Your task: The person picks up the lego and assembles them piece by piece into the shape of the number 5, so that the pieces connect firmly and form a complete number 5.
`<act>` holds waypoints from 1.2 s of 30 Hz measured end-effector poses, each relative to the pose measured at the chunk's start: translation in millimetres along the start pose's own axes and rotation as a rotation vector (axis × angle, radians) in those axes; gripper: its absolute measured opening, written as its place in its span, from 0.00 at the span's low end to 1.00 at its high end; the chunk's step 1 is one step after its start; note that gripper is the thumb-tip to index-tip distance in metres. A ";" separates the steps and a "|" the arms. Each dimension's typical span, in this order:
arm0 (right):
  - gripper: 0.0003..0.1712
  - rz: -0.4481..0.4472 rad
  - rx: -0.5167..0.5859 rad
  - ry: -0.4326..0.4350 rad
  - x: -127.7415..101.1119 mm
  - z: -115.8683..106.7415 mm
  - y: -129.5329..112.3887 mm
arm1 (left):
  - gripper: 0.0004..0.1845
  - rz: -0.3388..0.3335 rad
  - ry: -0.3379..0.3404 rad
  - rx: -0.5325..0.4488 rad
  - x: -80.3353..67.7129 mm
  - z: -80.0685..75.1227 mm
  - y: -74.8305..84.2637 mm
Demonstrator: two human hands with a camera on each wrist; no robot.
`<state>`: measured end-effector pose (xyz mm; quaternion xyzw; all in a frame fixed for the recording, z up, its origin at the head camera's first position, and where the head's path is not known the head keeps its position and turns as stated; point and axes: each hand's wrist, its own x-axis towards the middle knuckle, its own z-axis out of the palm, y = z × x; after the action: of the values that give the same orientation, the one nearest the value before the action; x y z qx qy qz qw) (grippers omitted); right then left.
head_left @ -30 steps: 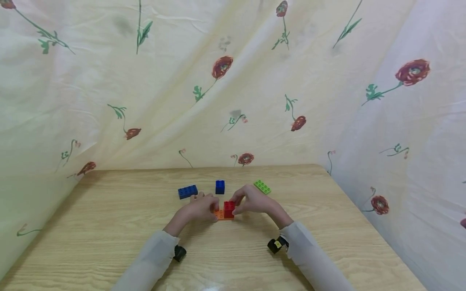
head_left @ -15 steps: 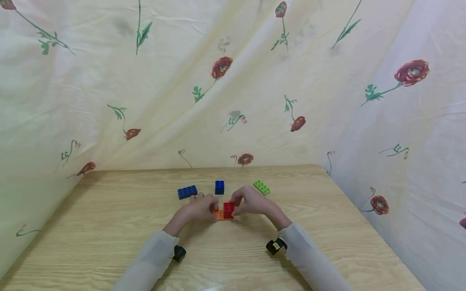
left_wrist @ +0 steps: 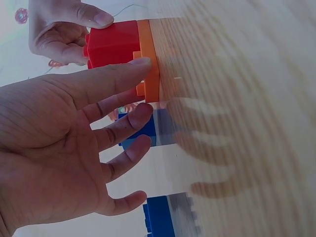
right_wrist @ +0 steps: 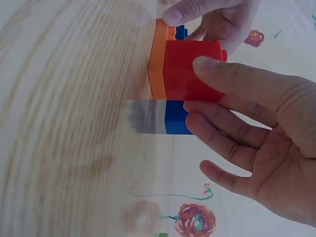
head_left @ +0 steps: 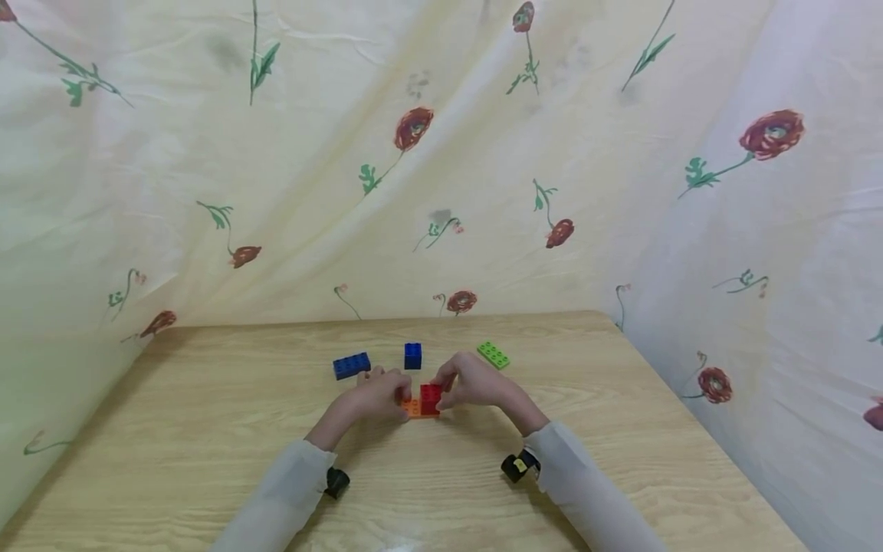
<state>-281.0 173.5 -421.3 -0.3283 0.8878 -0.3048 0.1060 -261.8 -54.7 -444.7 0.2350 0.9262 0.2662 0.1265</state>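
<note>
On the table an orange plate (head_left: 413, 408) lies flat, with a red brick (head_left: 429, 399) standing upright on its right end. My left hand (head_left: 375, 394) pinches the plate's left end between thumb and index finger, its other fingers spread in the left wrist view. From the right, my right hand (head_left: 476, 380) grips the red brick, the thumb (right_wrist: 207, 66) on its near face and the fingers behind. In the left wrist view the brick (left_wrist: 116, 42) meets the orange plate (left_wrist: 153, 64), and a few bare studs show by my left thumb.
Behind the hands are a small blue brick (head_left: 412, 356), a longer blue brick (head_left: 352, 366) at the left and a flat green plate (head_left: 493, 354) at the right. A flowered cloth (head_left: 310, 153) hangs along the back and sides of the wooden table (head_left: 428, 491).
The head view has shifted slightly, moving everything a little to the left in it. Both hands keep their hold on the orange plate and the red brick.
</note>
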 end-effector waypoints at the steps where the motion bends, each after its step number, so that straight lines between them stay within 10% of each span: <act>1: 0.12 -0.001 0.004 -0.001 0.5 0.1 0.3 | 0.11 0.002 0.000 0.002 0.0 0.1 -0.5; 36: 0.09 -0.005 -0.019 -0.033 0.7 1.1 2.4 | 0.11 0.019 0.003 -0.037 -0.9 1.7 -6.0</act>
<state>-282.3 174.0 -423.7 -0.3364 0.8879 -0.2913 0.1168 -262.6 -58.9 -449.4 0.2411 0.9190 0.2850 0.1269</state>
